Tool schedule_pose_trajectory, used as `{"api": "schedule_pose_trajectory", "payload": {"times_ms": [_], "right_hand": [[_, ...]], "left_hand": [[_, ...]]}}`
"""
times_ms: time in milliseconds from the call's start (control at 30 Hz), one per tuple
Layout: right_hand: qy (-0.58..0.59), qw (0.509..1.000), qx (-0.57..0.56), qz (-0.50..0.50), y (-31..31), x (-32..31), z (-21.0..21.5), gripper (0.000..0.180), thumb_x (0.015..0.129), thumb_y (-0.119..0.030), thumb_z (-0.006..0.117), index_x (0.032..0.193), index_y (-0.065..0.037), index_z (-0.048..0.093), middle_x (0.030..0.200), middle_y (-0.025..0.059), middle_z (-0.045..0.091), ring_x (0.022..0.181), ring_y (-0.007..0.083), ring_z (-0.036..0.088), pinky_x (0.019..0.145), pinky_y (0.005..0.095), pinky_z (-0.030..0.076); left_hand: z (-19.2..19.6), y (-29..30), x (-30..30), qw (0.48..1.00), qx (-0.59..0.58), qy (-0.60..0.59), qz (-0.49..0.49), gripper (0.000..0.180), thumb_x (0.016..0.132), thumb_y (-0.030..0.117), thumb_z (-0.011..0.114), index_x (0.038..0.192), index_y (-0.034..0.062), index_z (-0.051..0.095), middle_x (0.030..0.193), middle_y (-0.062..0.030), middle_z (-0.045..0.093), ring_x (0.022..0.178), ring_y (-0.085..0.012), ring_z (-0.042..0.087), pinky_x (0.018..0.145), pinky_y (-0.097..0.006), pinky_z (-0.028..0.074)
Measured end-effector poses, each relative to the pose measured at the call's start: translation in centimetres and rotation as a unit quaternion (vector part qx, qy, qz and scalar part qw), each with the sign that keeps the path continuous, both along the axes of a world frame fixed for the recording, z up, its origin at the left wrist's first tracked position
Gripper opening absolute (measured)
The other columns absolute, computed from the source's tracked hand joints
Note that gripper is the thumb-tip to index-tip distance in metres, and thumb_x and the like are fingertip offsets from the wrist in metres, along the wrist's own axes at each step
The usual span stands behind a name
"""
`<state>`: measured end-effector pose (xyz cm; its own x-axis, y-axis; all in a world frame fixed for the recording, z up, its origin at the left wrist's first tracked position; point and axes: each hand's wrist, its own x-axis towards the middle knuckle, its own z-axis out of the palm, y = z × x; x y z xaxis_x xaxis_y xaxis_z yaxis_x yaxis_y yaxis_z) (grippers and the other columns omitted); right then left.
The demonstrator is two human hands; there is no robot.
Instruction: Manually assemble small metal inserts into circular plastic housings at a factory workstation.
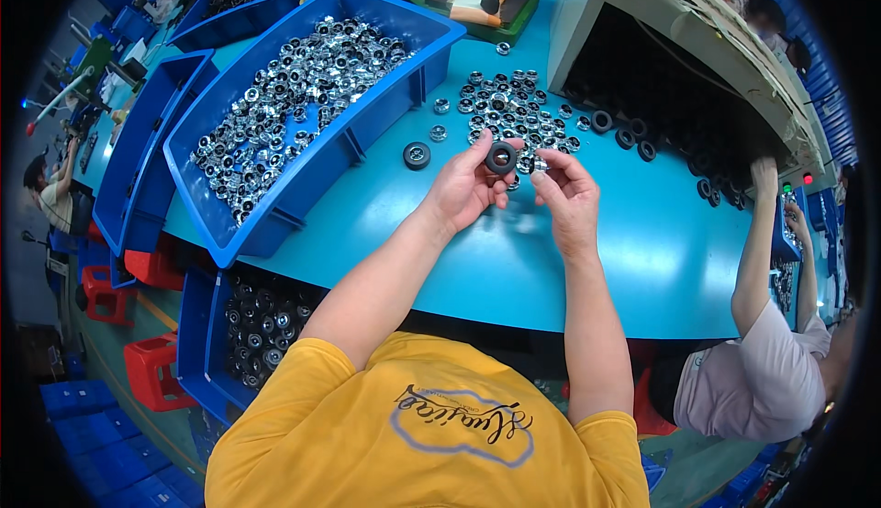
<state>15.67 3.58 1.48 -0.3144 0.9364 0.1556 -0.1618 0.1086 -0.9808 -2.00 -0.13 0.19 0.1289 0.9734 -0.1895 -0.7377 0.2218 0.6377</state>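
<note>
The left hand (463, 187) is pinching a black ring (501, 157) above the blue table (440, 242), while the right hand (567, 191) is gripping a small shiny metal part (540, 166) just beside it, near the loose pile of silver parts (514, 113)

A blue bin (367, 127) heaped with shiny metal rings sits far left on the teal worktop (642, 260), red stools (151, 370) stand near left, and a co-worker's arm (754, 251) reaches in at right.

Turquoise worktable (477, 260), blue bin (362, 132) of silver rings, loose silver rings (514, 113), black ring (417, 155)
</note>
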Motion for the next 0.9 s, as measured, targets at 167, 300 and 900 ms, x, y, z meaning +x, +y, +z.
{"api": "schedule_pose_trajectory", "payload": {"times_ms": [167,300,900], "right_hand": [[0.003,1.000,-0.006,-0.001,-0.1,0.0,0.2,0.029,0.087,-0.004,0.070,0.116,-0.002,0.067,0.084,-0.0017,0.060,0.073,0.0061,0.055,0.061,0.0216,0.046],[-0.001,1.000,-0.007,-0.004,-0.1,0.0,0.2,0.028,0.087,-0.004,0.070,0.115,-0.002,0.067,0.084,-0.0015,0.060,0.072,0.0063,0.055,0.062,0.0217,0.046],[0.038,0.999,-0.028,-0.005,0.4,0.4,-0.3,0.028,0.087,-0.006,0.075,0.114,-0.003,0.069,0.091,-0.0018,0.063,0.079,0.0054,0.056,0.061,0.0214,0.046]], "left_hand": [[0.4,-0.2,0.0,1.000,-0.002,-0.010,-0.008,0.062,0.106,0.056,0.033,0.131,0.0052,0.058,0.076,-0.0015,0.058,0.063,-0.0098,0.054,0.050,-0.027,0.045],[0.5,-0.3,-0.1,0.999,0.018,0.009,-0.027,0.063,0.106,0.058,0.030,0.132,0.0064,0.056,0.072,0.0006,0.052,0.059,-0.0089,0.048,0.045,-0.026,0.041],[0.8,-0.6,-0.1,0.995,0.002,-0.055,-0.080,0.052,0.106,0.053,0.038,0.122,0.0088,0.061,0.070,0.0026,0.047,0.055,-0.0047,0.042,0.040,-0.019,0.033]]}}
